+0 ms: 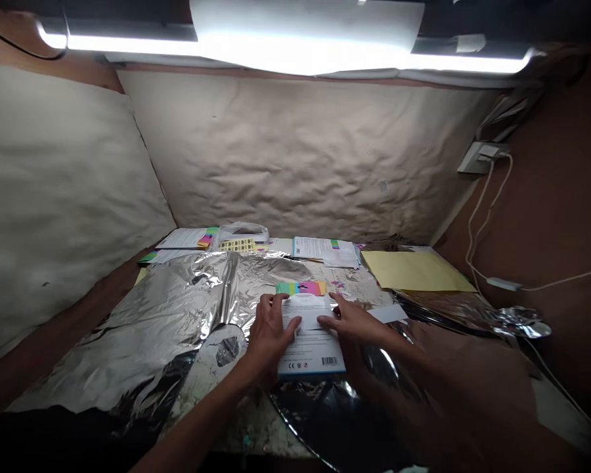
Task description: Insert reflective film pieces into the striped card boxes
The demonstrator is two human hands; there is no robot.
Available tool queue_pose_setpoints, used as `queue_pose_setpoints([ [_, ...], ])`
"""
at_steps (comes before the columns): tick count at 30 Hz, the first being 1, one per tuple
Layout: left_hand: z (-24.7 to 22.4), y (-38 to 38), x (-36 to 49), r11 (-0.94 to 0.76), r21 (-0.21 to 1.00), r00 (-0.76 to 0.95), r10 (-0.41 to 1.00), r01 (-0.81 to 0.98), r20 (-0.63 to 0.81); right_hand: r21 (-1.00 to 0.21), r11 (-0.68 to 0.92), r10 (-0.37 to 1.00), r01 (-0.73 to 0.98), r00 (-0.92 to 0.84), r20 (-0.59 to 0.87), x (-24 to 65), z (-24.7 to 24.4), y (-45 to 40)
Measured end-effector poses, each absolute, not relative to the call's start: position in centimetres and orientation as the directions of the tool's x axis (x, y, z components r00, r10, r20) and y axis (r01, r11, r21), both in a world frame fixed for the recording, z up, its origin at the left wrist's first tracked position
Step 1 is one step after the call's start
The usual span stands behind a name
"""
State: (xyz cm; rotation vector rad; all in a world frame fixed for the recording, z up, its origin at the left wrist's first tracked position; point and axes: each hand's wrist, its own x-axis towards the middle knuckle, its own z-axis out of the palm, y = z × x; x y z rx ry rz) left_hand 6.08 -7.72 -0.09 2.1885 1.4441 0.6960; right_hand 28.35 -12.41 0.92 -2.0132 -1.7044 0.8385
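A white printed card pack (309,345) with a barcode at its lower right and a multicoloured top strip lies in front of me, near the table's front edge. My left hand (272,328) rests on its left side, fingers near the top edge and thumb over the printed face, apart from the fingers. On the right side, my right hand (347,318) touches the pack with its thumb over the face and its fingers at the edge. Whether the pack is a single piece or a stack cannot be told.
Silver foil (177,295) covers much of the table. Behind are printed sheets (182,238), a plastic bag (243,231), yellow stickers (237,245) and another card stack (320,249). Yellow paper (416,270) and crumpled foil (519,322) lie right, near a white cable (503,284).
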Motion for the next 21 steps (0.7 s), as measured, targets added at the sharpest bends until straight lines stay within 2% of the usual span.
queue_pose_setpoints([
  [3, -0.7, -8.0, 6.1, -0.329, 0.659, 0.323, 0.937, 0.676, 0.136, -0.726, -0.247, 0.962, 0.641, 0.074, -0.262, 28.4, 1.0, -10.9],
  [7, -1.4, -7.8, 5.8, -0.314, 0.723, 0.306, 0.940, 0.616, 0.148, -0.846, -0.341, 0.917, 0.409, -0.051, -0.394, 28.3, 1.5, -10.3],
  [10, -1.8, -7.5, 5.6, -0.298, 0.759, 0.287, 0.946, 0.578, 0.153, -0.849, -0.413, 0.890, 0.330, -0.053, -0.454, 27.5, 2.5, -10.6],
  [15, -2.0, -7.4, 5.2, -0.278, 0.813, 0.248, 0.954, 0.512, 0.170, -0.866, -0.409, 0.904, 0.288, 0.002, -0.427, 26.0, 3.9, -10.6],
  [18, -1.8, -7.6, 5.0, -0.262, 0.841, 0.254, 0.955, 0.473, 0.155, -0.843, -0.472, 0.880, 0.257, 0.075, -0.470, 26.1, 3.3, -10.4],
  [21, -1.7, -7.6, 5.0, -0.263, 0.872, 0.261, 0.951, 0.412, 0.164, -0.863, -0.484, 0.875, 0.145, 0.085, -0.476, 26.6, 2.2, -10.4],
])
